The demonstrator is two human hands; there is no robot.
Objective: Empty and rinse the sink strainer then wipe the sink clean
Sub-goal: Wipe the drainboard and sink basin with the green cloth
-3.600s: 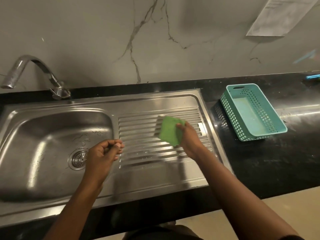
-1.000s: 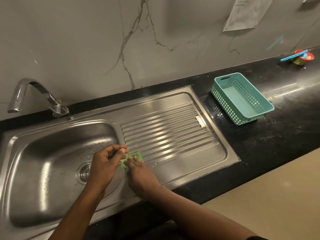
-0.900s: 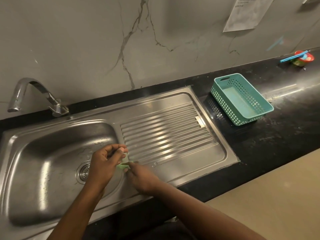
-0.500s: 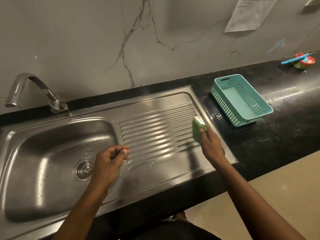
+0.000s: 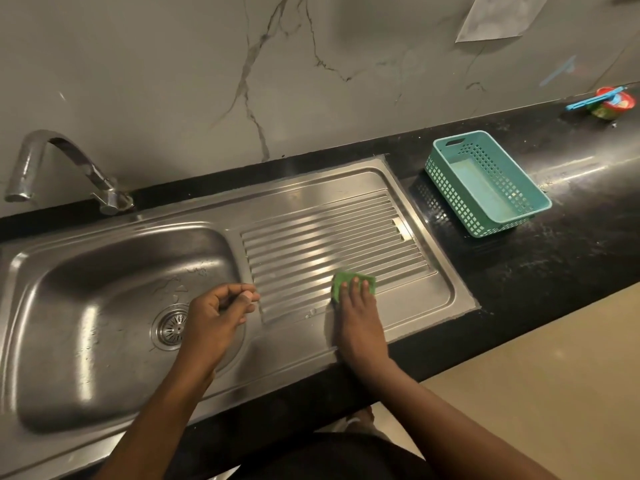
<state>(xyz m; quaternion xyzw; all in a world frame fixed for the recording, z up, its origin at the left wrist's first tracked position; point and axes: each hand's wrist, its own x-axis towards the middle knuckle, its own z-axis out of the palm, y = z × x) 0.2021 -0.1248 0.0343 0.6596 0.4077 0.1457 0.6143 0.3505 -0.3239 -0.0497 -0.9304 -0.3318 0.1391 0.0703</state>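
A steel sink (image 5: 104, 271) with a ribbed drainboard (image 5: 329, 237) fills the left and middle. The round strainer (image 5: 169, 328) sits in the drain at the basin's bottom, partly behind my left hand. My right hand (image 5: 358, 317) presses a green sponge (image 5: 353, 284) flat on the front part of the drainboard ribs, fingers spread over it. My left hand (image 5: 216, 317) hovers over the basin's right edge with fingers loosely curled, and I see nothing in it.
A curved tap (image 5: 52, 164) stands at the back left. A teal perforated basket (image 5: 485, 181) rests on the black counter (image 5: 554, 265) right of the sink. A small red and green container (image 5: 613, 103) with a blue stick is at the far right. Marble wall behind.
My right hand has slid the sponge from the drainboard's right edge back leftward and toward the front. Earlier it swept to the left beside my left hand. My left hand stays put.
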